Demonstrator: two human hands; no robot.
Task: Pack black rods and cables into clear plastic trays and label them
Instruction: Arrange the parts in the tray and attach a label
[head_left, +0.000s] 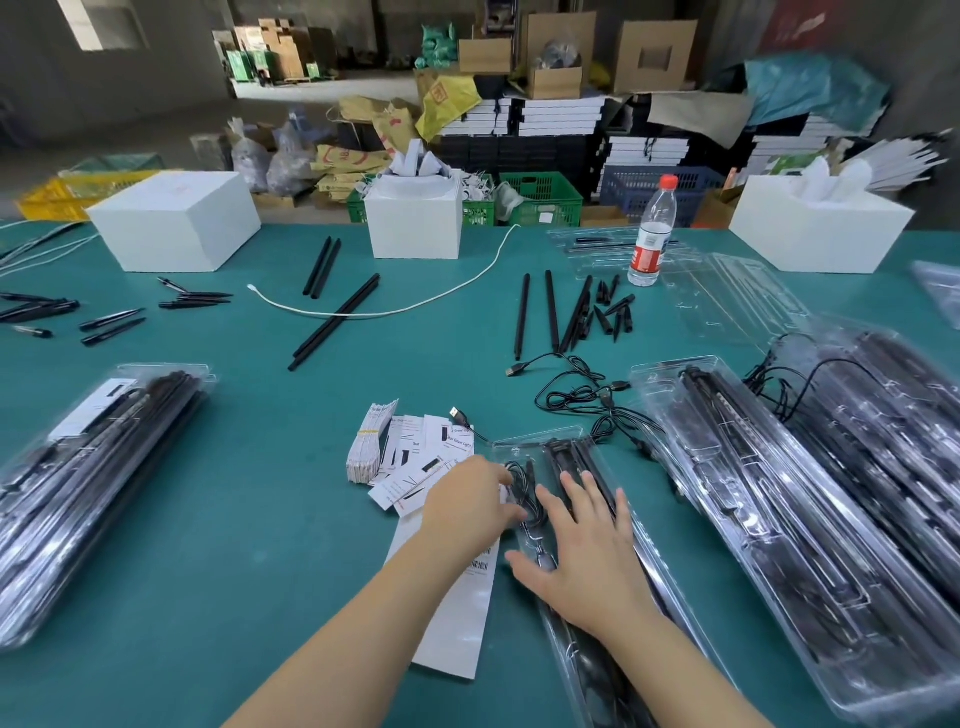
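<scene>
Quick count of my table (208, 519) right now: three white boxes (174, 221) along the back, one water bottle (652, 234), and one white cord (415, 306). Two pairs of loose black rods (335, 322) sit mid-table, plus about five more rods by a heap of small black spikes (615, 312), too jumbled to count. One filled tray (566, 457) under my two hands, three stacks of packed trays (93, 478), and one bundle of labels (369, 441) with a few loose ones.

The label cards (410, 457) bore print too small to read; the right-hand tray stack (883, 467) was blurred; the near tray (587, 670) ran off the bottom edge.
</scene>
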